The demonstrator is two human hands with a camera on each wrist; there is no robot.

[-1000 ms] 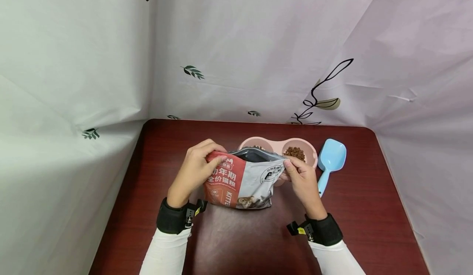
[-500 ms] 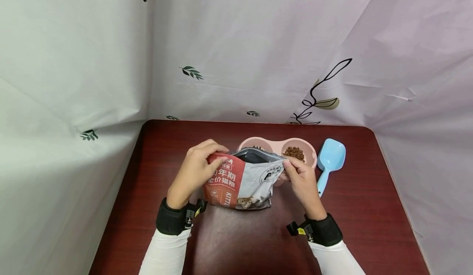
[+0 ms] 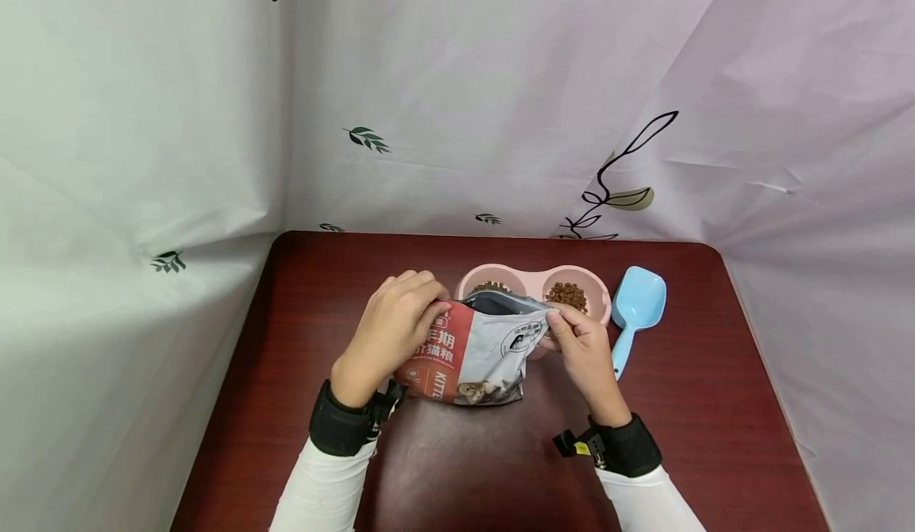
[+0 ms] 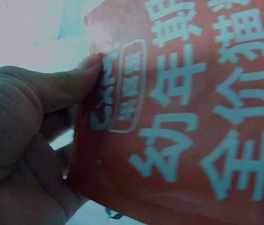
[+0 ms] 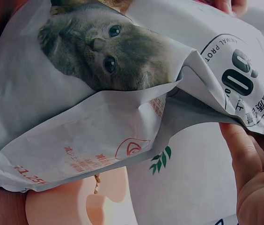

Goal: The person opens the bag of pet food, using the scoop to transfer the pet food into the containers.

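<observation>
A red and white cat food bag (image 3: 493, 353) stands upright in front of me, its top edge partly gaping and its grey inside showing. My left hand (image 3: 389, 321) pinches the top edge on the left, thumb on the front face, as the left wrist view shows over the red printed panel (image 4: 169, 122). At the top right corner my right hand (image 3: 582, 349) pinches the bag between thumb and fingers. In the right wrist view the printed kitten (image 5: 108, 51) and the folded side of the bag are visible. The bag's contents are hidden.
Behind the bag sits a pink double bowl (image 3: 532, 279), partly covered, with brown kibble (image 3: 567, 295) in the right hollow and some in the left. A light blue scoop (image 3: 638, 302) lies to its right on the dark red table (image 3: 700, 405). Pale cloth (image 3: 457, 103) hangs behind.
My left hand has shifted right along the bag's top edge, covering more of the print, and the gap at the top looks narrower. The right hand keeps its hold on the corner.
</observation>
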